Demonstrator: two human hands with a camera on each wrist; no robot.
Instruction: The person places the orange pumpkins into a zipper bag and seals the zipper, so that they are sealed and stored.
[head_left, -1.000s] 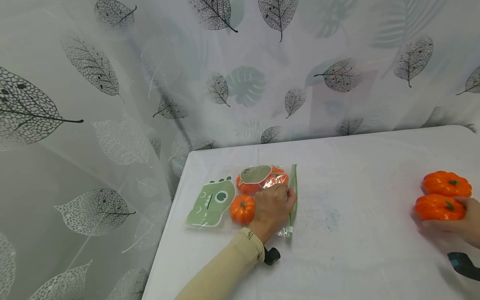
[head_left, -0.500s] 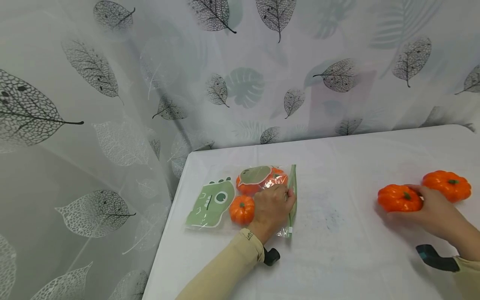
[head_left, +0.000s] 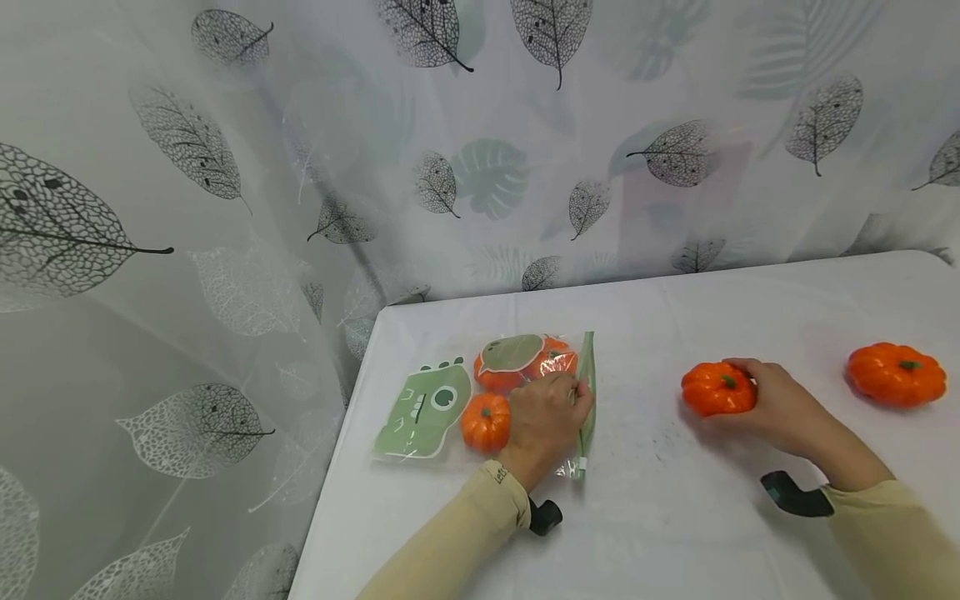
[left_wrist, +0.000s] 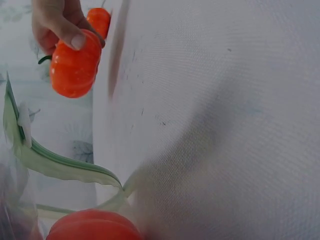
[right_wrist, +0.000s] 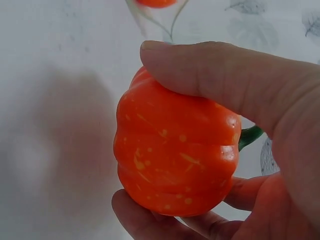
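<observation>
My right hand (head_left: 776,412) grips a small orange toy pumpkin (head_left: 718,389) with a green stem, thumb and fingers on opposite sides, as the pumpkin (right_wrist: 175,150) in the right wrist view shows. At the left, my left hand (head_left: 546,421) pinches the green zip edge of a clear zip bag (head_left: 423,408) printed with a green cartoon creature. Its fingertips are mostly hidden. The bag's green zip edges (left_wrist: 75,167) stand apart in the left wrist view. Orange pumpkins, including one (head_left: 485,422) beside the left hand, lie in the bag.
Another orange pumpkin (head_left: 896,375) sits on the white table (head_left: 660,533) at the far right. Behind the table hangs a leaf-patterned curtain (head_left: 480,167), and it runs along the left side too.
My right hand has carried its pumpkin leftward from beside the other pumpkin at the far right, toward the bag. The left hand and the bag have stayed in place.
</observation>
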